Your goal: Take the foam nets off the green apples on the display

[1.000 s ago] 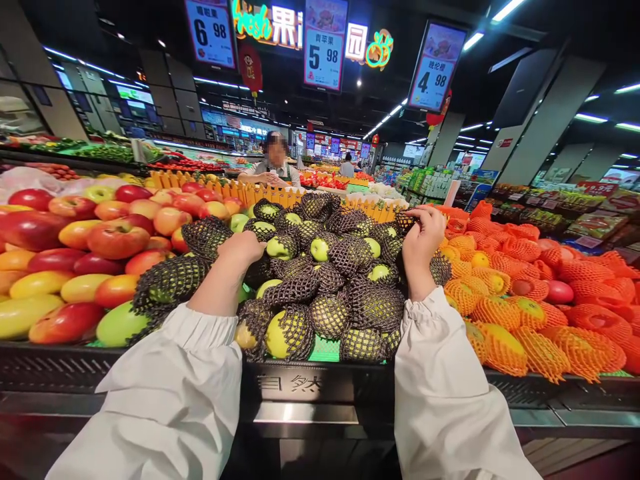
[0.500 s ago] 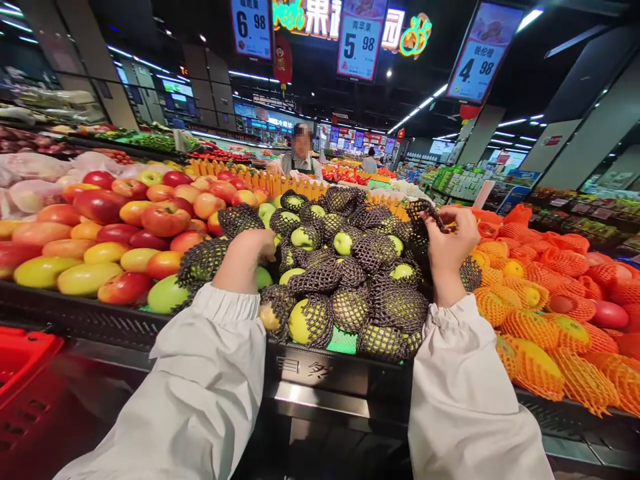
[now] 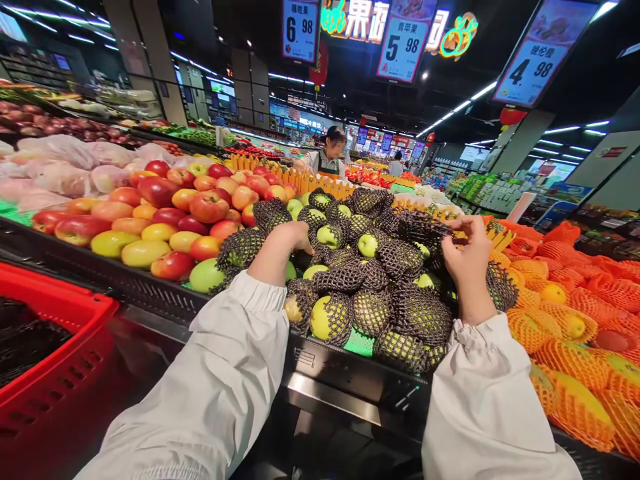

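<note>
Green apples [image 3: 369,245] in black foam nets [image 3: 400,259] lie heaped in the middle of the display. My right hand [image 3: 469,253] pinches a loose, stretched foam net [image 3: 423,225] above the right side of the heap. This net looks empty. Over the left side of the heap, my left hand [image 3: 286,248] reaches down with its fingers curled among the netted apples. The back of the hand hides most of its fingers, and what they grip cannot be made out. Some apples, such as a green one [image 3: 206,275] at the left, show bare skin.
Red and yellow apples [image 3: 207,207] are piled to the left; fruit in orange nets [image 3: 575,367] lies to the right. A red basket [image 3: 95,313] holding black netting stands at lower left. Behind the orange fence [image 3: 305,180] is a person [image 3: 327,160]. Price signs hang overhead.
The view has swung left, so the scene sits farther right and more of the red basket shows. The net in my right hand now stretches out leftward over the apples. My left hand stays at the heap.
</note>
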`<action>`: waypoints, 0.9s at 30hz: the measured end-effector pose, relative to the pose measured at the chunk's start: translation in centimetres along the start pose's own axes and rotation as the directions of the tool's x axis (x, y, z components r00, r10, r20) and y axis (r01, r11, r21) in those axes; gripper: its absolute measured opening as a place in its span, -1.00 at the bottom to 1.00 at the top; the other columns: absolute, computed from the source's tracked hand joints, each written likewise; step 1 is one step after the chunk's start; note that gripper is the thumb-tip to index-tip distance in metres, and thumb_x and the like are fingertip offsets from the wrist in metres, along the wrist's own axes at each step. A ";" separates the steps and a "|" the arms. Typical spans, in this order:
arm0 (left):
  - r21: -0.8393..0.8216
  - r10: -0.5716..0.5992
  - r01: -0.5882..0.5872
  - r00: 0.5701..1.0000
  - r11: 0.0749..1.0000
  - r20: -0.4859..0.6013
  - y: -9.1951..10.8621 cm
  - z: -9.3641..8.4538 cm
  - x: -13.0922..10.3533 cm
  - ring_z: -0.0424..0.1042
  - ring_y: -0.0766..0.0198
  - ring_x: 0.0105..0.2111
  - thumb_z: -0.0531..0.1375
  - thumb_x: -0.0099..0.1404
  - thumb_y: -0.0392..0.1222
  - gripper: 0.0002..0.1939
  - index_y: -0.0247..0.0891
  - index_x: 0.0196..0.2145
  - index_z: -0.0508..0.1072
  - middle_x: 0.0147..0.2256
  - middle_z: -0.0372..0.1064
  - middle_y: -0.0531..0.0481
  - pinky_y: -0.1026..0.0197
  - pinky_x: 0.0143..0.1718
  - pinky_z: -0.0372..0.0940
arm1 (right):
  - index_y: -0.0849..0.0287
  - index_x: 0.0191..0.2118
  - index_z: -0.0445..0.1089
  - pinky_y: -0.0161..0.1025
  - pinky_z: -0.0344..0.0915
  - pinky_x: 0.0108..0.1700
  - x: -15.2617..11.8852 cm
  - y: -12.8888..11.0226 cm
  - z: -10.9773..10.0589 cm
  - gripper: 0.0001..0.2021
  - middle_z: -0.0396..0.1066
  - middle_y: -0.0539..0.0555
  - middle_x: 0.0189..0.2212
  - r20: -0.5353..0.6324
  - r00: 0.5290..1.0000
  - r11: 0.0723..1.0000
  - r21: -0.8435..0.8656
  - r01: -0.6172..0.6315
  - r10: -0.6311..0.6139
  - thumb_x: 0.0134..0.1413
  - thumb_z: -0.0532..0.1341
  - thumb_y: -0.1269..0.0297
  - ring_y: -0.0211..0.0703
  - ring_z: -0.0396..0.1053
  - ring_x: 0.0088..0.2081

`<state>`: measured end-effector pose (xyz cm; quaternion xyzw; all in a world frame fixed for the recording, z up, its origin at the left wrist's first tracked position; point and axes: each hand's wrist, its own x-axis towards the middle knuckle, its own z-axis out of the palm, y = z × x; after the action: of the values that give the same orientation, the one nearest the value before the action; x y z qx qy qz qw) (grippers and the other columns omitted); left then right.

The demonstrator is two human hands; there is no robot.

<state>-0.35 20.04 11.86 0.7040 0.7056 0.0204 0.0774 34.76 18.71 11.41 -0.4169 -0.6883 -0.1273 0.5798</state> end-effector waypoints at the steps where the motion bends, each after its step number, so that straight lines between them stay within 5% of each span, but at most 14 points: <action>1: 0.013 0.019 -0.018 0.999 1.000 -0.037 0.1 -0.2 -0.1 0.55 0.02 -0.17 0.38 0.11 -0.07 -0.64 -0.33 -0.18 0.61 -0.17 0.60 -0.23 0.23 -0.21 0.36 | 0.11 -0.31 0.29 -0.24 0.42 -0.33 0.1 0.2 -0.1 -0.87 0.53 0.09 -0.30 -0.031 0.999 0.999 -0.036 0.016 -0.017 -0.05 0.14 0.42 -0.09 0.52 -0.21; 5: 0.003 0.035 -0.036 0.985 0.999 -0.166 -0.1 -0.9 -2.3 0.54 0.03 -0.11 0.25 0.27 -0.06 -0.71 -0.29 -0.16 0.61 -0.09 0.58 -0.22 0.19 -0.14 0.36 | 0.15 -0.37 0.36 -0.25 0.38 -0.34 0.4 0.8 -0.6 -0.88 0.56 0.14 -0.30 -0.061 0.992 0.982 -0.160 0.099 -0.110 -0.03 0.09 0.43 -0.09 0.51 -0.21; 9: -0.070 0.053 -0.082 0.940 0.994 -0.336 -2.5 -0.5 -8.5 0.53 0.04 -0.13 0.20 0.30 -0.13 -0.76 -0.23 -0.13 0.57 -0.09 0.58 -0.15 0.15 -0.12 0.36 | 0.18 -0.38 0.43 -0.29 0.33 -0.39 0.6 1.3 -0.8 -0.85 0.56 0.16 -0.34 -0.111 0.977 0.971 -0.176 0.163 -0.184 -0.05 0.12 0.39 -0.11 0.49 -0.27; 13: -0.167 0.016 -0.129 0.833 0.977 -0.553 -6.0 2.5 -15.4 0.52 0.03 -0.16 0.13 0.32 -0.13 -0.76 -0.18 -0.13 0.53 -0.13 0.57 -0.10 0.10 -0.13 0.37 | 0.18 -0.43 0.40 -0.28 0.27 -0.43 0.8 1.8 -0.6 -0.90 0.48 0.10 -0.45 -0.191 0.970 0.977 -0.180 0.115 -0.149 -0.14 0.16 0.33 -0.18 0.40 -0.43; 15: -0.226 -0.046 -0.129 0.771 0.966 -0.635 -6.9 4.9 -17.5 0.52 0.02 -0.16 0.10 0.34 -0.11 -0.75 -0.21 -0.14 0.51 -0.13 0.56 -0.12 0.07 -0.12 0.38 | 0.22 -0.31 0.43 -0.28 0.25 -0.45 0.9 2.0 -0.5 -0.79 0.46 0.08 -0.44 -0.235 0.968 0.990 -0.130 0.059 -0.088 -0.17 0.21 0.32 -0.22 0.36 -0.48; 18: -0.333 -0.082 -0.211 0.724 0.919 -0.685 -6.6 8.5 -18.4 0.51 0.10 -0.20 0.08 0.37 -0.07 -0.74 -0.22 -0.14 0.49 -0.17 0.54 -0.10 0.13 -0.19 0.39 | 0.26 -0.09 0.47 -0.26 0.26 -0.43 0.9 1.8 -0.5 -0.61 0.45 0.08 -0.41 -0.247 0.966 0.994 -0.097 0.057 -0.079 -0.14 0.24 0.32 -0.21 0.33 -0.48; 21: -0.378 -0.011 -0.341 0.731 0.861 -0.682 -5.1 10.8 -17.6 0.49 0.15 -0.19 0.10 0.38 -0.06 -0.75 -0.24 -0.13 0.47 -0.18 0.51 -0.09 0.17 -0.22 0.39 | 0.25 -0.21 0.57 -0.21 0.22 -0.40 0.8 1.6 -0.6 -0.72 0.43 0.11 -0.44 -0.225 0.969 0.985 -0.161 0.068 -0.104 -0.01 0.24 0.24 -0.18 0.28 -0.45; 27: -0.376 -0.065 -0.364 0.639 0.852 -0.766 -2.7 10.2 -15.7 0.46 0.14 -0.04 0.00 0.44 -0.17 -0.76 -0.21 -0.13 0.45 -0.08 0.49 -0.13 0.08 0.03 0.35 | 0.25 -0.26 0.61 -0.21 0.15 -0.39 0.6 2.2 -0.6 -0.74 0.34 0.02 -0.60 -0.207 0.978 0.984 -0.166 -0.060 0.024 0.02 0.24 0.22 -0.19 0.19 -0.52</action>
<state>-1.68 3.55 2.70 0.6434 0.5786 0.4990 -0.0465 36.78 19.97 11.44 -0.4644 -0.6026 -0.2160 0.6119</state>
